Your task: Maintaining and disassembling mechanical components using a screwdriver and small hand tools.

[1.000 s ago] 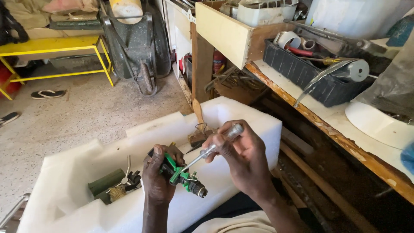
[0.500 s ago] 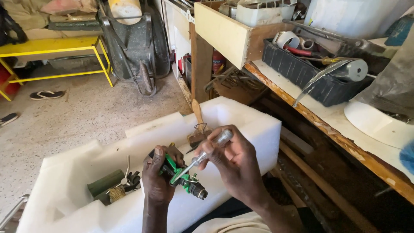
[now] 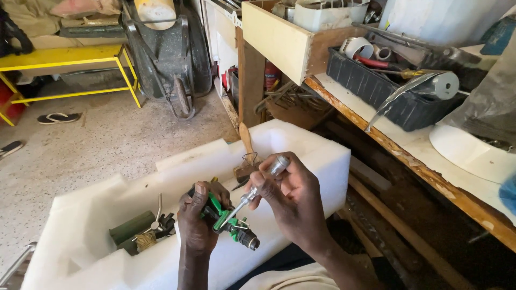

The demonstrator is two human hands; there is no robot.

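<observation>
My left hand [image 3: 198, 225] grips a small green and black device [image 3: 230, 226] with a dark cylindrical end, held over a white foam block [image 3: 301, 153]. My right hand [image 3: 293, 201] holds a silver-handled screwdriver [image 3: 257, 189], its tip angled down onto the green part of the device. Both hands sit close together above the front edge of the foam.
A recess in the foam holds a green box [image 3: 129, 230], wires and small parts. A paintbrush [image 3: 246, 147] lies on the foam. A workbench [image 3: 408, 147] at right carries a dark tool tray [image 3: 376, 86]. A wheelbarrow [image 3: 166, 53] and yellow bench [image 3: 64, 59] stand behind.
My right hand has shifted slightly left and down with the screwdriver, bringing its tip closer onto the device. My left hand stays put.
</observation>
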